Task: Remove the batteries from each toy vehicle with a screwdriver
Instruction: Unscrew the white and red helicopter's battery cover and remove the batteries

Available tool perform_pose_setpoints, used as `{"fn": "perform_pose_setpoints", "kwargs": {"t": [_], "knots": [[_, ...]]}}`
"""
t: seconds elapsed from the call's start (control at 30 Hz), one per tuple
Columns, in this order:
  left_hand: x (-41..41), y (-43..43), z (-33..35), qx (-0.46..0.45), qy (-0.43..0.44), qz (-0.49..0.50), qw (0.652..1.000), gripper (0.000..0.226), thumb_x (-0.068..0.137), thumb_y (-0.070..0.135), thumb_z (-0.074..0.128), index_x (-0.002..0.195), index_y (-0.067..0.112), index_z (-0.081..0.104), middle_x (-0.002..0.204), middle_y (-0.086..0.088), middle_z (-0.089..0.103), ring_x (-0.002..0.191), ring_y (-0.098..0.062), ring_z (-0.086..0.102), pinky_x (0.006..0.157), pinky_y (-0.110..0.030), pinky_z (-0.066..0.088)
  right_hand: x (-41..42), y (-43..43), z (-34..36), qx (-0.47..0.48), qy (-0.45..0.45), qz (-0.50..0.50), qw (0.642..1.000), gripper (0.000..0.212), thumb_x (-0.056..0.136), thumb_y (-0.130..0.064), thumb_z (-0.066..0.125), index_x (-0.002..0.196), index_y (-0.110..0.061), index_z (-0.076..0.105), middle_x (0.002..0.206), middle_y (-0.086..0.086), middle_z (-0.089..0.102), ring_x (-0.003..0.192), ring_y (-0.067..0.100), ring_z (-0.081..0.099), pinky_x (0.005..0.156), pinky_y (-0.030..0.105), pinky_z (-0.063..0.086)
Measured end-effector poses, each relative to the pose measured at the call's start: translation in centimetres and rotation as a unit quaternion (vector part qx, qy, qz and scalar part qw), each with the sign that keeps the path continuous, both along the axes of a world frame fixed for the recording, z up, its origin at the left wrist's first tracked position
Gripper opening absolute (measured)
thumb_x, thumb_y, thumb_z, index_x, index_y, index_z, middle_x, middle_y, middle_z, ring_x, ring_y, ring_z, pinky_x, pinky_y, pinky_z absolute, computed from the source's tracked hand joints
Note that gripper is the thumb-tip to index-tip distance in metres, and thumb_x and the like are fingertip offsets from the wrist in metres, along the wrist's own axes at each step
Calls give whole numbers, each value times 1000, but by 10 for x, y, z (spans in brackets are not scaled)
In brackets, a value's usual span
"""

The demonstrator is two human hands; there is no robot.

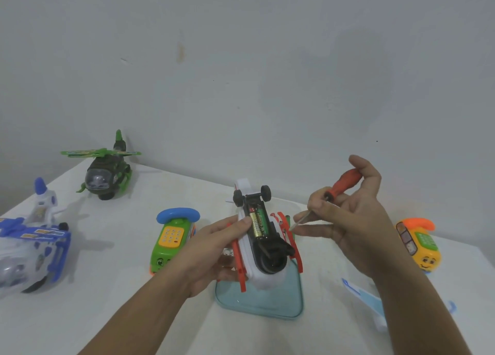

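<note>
At the middle of the white table (88,301), the left hand (214,250) has its grip wrapped round a white plastic toy helicopter with red skids (267,261). The toy is turned belly-up over a translucent teal plastic tray with rounded corners (257,303). The black bay in the toy's underside lies open and shows two cylindrical batteries (258,224) side by side, one glossy gold-and-black and one green. The thumb tip rests at the bay's edge. Two small black wheels (265,192) stick up at the toy's far end.

At 3 o'clock from the toy, the right hand (356,220) has its grip closed on a screwdriver with a bulbous red handle (344,184). Its thin metal shaft slants down toward the skids.

Four more toys stand around:
- a green camouflage helicopter (107,172) at 10 o'clock
- a blue-and-white helicopter with a clear nose (32,247) at 9 o'clock
- a green phone-shaped toy with a blue handset (174,234) just beside the left hand
- a yellow phone-shaped toy with an orange handset (417,242) at 3 o'clock

A pale blue-and-white plastic piece (369,299) lies at 4 o'clock, partly hidden by the right forearm.
</note>
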State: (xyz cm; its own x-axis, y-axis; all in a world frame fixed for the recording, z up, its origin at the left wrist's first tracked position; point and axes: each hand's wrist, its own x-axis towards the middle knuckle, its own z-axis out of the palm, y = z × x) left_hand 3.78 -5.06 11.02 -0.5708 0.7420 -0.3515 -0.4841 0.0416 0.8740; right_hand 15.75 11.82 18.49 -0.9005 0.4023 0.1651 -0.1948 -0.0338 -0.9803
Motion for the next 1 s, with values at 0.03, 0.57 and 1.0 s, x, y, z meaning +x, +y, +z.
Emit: {"fn": "perform_pose_setpoints", "kwargs": {"t": [0.03, 0.57, 1.0], "knots": [[0, -1, 0, 0, 1, 1, 1000, 24, 84, 37, 66, 96, 19, 77, 86, -8, 73, 79, -32, 63, 66, -42, 62, -3, 1, -2, -2, 1, -7, 1000, 83, 72, 5, 66, 118, -54, 29, 74, 12, 60, 68, 42, 69, 63, 46, 59], [6, -2, -1, 7, 41, -1, 999, 33, 84, 37, 66, 116, 27, 70, 91, -4, 76, 76, -26, 66, 62, -33, 58, -36, -29, -38, 196, 191, -149, 950, 98, 71, 26, 69, 127, -40, 21, 78, 10, 60, 68, 26, 65, 71, 38, 59], [7, -2, -4, -14, 31, 19, 999, 34, 84, 31, 71, 119, 30, 67, 92, -5, 78, 68, -18, 71, 57, -28, 55, -38, -12, 0, 288, 14, -27, 957, 90, 78, 16, 66, 121, -48, 20, 81, 15, 57, 62, 30, 69, 68, 46, 61]]}}
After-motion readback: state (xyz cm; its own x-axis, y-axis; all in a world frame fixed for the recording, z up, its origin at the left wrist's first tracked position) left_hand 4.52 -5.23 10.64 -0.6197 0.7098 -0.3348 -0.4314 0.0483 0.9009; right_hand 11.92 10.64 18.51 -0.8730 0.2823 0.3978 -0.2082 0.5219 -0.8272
